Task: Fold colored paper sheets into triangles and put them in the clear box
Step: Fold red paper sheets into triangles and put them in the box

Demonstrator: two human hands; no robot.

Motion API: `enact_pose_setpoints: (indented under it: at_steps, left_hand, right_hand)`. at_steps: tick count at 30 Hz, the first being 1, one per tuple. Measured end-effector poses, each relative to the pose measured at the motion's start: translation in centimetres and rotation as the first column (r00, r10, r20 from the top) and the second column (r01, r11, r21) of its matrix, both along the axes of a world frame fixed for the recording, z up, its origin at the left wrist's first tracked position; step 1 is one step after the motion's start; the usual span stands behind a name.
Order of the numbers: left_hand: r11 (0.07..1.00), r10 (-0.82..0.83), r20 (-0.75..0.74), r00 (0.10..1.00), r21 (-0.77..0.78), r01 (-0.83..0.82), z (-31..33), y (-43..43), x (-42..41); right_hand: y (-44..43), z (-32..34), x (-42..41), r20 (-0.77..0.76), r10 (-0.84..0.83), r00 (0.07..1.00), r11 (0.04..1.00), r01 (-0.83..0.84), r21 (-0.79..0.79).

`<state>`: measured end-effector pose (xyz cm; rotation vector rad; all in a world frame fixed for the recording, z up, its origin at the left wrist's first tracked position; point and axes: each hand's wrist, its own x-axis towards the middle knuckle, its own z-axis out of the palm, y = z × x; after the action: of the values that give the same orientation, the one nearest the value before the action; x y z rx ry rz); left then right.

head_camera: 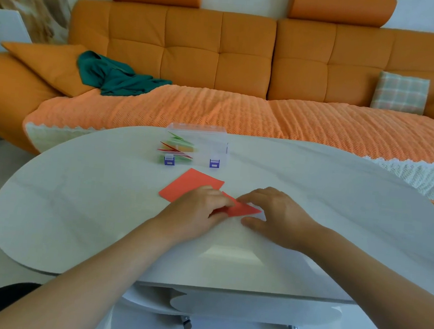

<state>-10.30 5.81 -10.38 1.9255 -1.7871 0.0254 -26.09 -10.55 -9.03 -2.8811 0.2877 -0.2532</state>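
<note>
l hand (196, 209) and r hand (276, 215) both flat, fingers pressing the folded red triangle (243, 208) on the table (77, 205), nr the spare red sheet (191, 183); clear box (212, 140) further back. i'd run fingertips along the crease, corners matched. crease edge hidden under l fingers; box lid state unclear.

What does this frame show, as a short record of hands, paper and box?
left hand: rests on the folded red triangle, left end
right hand: fingertips on its right end
red sheet: flat, unfolded, beyond the left hand
clear box: farther back on white table, holds green and red folded pieces
background: orange sofa, green cloth
</note>
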Motion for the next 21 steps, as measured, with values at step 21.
enact_pose_setpoints:
  at_steps: [21]
  left_hand:
    - [0.949,0.239,-0.311,0.920,-0.126,-0.290,3.7,0.1,-1.0]
  right_hand:
    - [1.3,2.4,1.7,0.321,-0.039,0.946,0.971,-0.039,0.234]
